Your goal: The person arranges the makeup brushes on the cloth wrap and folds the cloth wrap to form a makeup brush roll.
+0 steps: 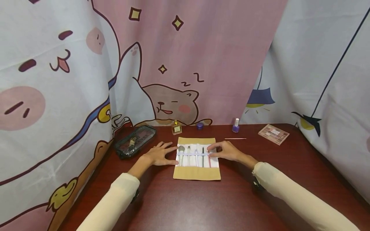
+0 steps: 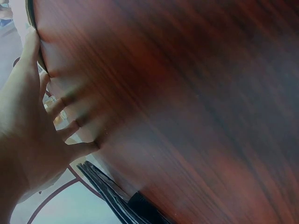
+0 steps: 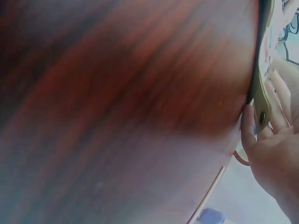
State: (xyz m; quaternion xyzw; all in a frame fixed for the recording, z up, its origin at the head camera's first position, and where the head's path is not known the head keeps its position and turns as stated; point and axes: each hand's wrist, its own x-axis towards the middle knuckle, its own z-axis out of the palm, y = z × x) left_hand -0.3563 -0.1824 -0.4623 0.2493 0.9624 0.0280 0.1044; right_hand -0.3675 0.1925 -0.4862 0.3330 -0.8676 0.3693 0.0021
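Note:
A tan fabric brush roll lies unrolled on the table. Its white inner panel has a pale strap across several makeup brushes: a fluffy one at the left, a dark slim one, and a red-handled one at the right. My left hand touches the roll's left edge, fingers spread and thumb apart. At the right side, my right hand reaches over the edge, thumb and forefinger apart by the red-handled brush's top. In the right wrist view, a snap corner of the roll lies among that hand's fingers.
Behind the roll stand a perfume bottle, a small purple jar and purple nail polish. A clear black-edged pouch lies left. A thin pink stick and an eyeshadow palette lie right. Printed curtains surround the table.

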